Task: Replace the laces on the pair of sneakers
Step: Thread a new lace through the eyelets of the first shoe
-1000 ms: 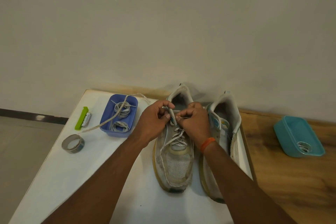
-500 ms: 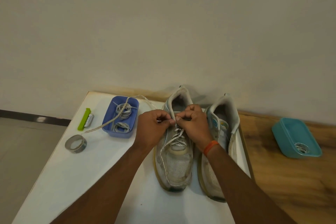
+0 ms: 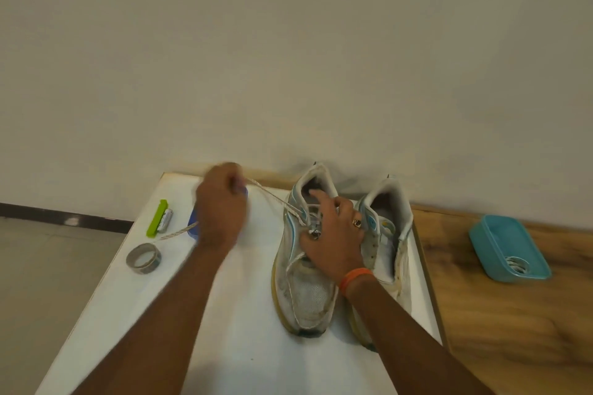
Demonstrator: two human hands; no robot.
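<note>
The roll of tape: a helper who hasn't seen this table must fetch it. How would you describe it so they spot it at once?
Start at the white table and go to its left edge, near the front. The roll of tape lies flat there, just in front of the green clip. It is the only grey ring, with an open centre.

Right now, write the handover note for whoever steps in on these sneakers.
Left hand: grips the lace, drawn taut up and left from the left sneaker.
Right hand: fingers spread, pressing on that sneaker's lacing.
Right sneaker stands beside it, eyelets showing no lace.
Blue tray sits mostly hidden behind the left hand; teal tray holds coiled lace.
Done: left sneaker laced part way.
Left: finish it, then lace the right sneaker.
</note>
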